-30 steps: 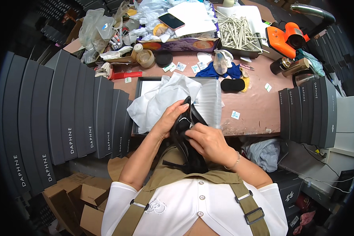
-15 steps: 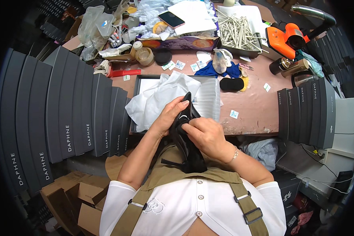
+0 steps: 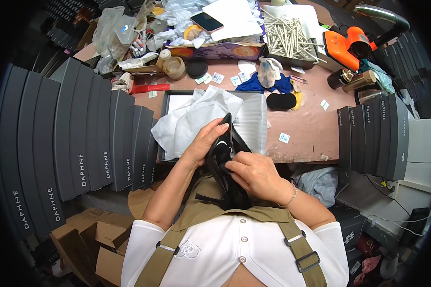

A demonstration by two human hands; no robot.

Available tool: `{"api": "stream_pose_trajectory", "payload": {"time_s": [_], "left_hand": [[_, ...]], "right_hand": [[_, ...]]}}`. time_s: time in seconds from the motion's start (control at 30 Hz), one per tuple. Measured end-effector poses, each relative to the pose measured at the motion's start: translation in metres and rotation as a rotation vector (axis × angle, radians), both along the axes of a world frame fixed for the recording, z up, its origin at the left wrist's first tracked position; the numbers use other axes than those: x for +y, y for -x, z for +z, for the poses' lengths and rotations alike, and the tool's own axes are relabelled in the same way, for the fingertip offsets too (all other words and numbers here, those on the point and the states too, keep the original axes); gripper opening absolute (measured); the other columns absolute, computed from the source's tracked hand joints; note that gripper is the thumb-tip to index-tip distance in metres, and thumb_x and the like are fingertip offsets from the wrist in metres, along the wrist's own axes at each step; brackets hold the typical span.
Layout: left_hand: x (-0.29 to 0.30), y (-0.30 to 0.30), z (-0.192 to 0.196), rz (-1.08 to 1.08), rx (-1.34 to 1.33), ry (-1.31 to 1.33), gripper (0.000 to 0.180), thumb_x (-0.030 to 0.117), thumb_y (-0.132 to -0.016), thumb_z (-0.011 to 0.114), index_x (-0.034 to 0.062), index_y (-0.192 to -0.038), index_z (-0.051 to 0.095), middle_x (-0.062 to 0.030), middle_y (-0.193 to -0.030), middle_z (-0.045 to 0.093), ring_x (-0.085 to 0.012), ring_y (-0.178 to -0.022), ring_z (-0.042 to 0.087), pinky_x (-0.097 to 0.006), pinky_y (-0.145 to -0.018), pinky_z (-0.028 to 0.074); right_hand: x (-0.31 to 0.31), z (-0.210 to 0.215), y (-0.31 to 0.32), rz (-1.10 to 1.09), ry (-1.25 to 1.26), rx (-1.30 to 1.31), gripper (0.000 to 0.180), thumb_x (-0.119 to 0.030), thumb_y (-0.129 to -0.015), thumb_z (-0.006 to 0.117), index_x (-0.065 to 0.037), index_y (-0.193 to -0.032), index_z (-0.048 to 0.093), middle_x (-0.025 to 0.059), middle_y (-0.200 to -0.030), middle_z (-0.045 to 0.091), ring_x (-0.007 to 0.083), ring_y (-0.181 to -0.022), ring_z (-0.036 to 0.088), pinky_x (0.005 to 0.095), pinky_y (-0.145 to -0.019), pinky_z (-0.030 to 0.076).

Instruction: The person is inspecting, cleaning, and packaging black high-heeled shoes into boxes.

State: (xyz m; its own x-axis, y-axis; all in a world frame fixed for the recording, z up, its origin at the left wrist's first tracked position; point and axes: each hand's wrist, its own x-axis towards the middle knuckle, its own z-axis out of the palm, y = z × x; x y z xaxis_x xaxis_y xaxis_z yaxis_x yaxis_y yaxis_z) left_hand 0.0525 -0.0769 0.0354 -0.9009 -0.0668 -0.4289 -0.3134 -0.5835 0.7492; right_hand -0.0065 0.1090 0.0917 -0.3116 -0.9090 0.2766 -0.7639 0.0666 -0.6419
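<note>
A black high-heeled shoe (image 3: 219, 167) is held upright over my lap, its pointed end up and its thin heel sticking out to the left low down. My left hand (image 3: 208, 138) is closed around the upper end, thumb on the front. At the shoe's opening, the fingers of my right hand (image 3: 257, 176) are bent and pinched at the right edge; whether a small thing lies between the fingertips cannot be seen. More black material, possibly a second shoe, shows behind. Just beyond lies an open grey shoebox (image 3: 164, 107) with crumpled white tissue paper (image 3: 198, 117).
Grey shoeboxes (image 3: 69, 129) stand in rows at left and right. On the pink table (image 3: 304, 131) are a blue cloth (image 3: 251, 84), a black oval pad (image 3: 281, 101), and small stickers. Farther back are a phone (image 3: 207, 22), a tray of white sticks (image 3: 292, 40), and an orange device (image 3: 340, 50).
My right hand has shifted slightly down and right along the opening, uncovering more of the shoe's inside. My left hand keeps its hold with hardly any movement.
</note>
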Motion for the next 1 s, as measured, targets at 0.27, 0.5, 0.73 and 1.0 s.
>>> {"api": "stream_pose_trajectory", "payload": {"time_s": [0.27,0.5,0.73,1.0], "left_hand": [[0.001,-0.001,0.001,0.025,-0.019,-0.009,0.041,0.029,-0.093,0.058,-0.0004,-0.121,0.05,-0.0016,-0.096,0.06,-0.0052,-0.08,0.058,-0.02,-0.068,0.049],[0.002,-0.002,-0.002,0.045,-0.048,0.011,0.042,0.032,-0.092,0.057,0.0032,-0.122,0.051,-0.002,-0.091,0.061,-0.0064,-0.077,0.06,-0.019,-0.068,0.05],[-0.008,-0.005,-0.006,0.081,-0.032,0.008,0.038,0.035,-0.092,0.057,0.005,-0.114,0.053,-0.0021,-0.083,0.061,-0.0064,-0.069,0.059,-0.02,-0.06,0.051],[-0.004,-0.001,-0.006,0.17,-0.096,0.065,0.043,0.034,-0.092,0.058,0.0034,-0.121,0.052,-0.0035,-0.085,0.061,-0.0084,-0.071,0.06,-0.022,-0.061,0.051]], "right_hand": [[0.0,-0.003,0.002,0.018,-0.057,-0.053,0.023,-0.01,-0.074,0.068,-0.008,-0.097,0.062,0.004,-0.08,0.055,0.0224,-0.073,0.059,0.0341,-0.061,0.046],[-0.005,0.007,0.007,0.013,-0.1,-0.194,0.016,-0.011,-0.078,0.065,-0.004,-0.092,0.062,0.0092,-0.079,0.055,0.0291,-0.073,0.059,0.0397,-0.061,0.048],[0.029,0.009,0.021,0.071,-0.055,-0.464,0.024,-0.011,-0.077,0.07,-0.004,-0.099,0.065,0.0113,-0.085,0.059,0.0293,-0.074,0.061,0.0371,-0.065,0.049],[0.015,-0.003,0.009,-0.135,0.122,-0.12,0.035,-0.009,-0.075,0.073,-0.005,-0.109,0.064,0.0121,-0.093,0.059,0.0279,-0.078,0.061,0.0351,-0.067,0.05]]}}
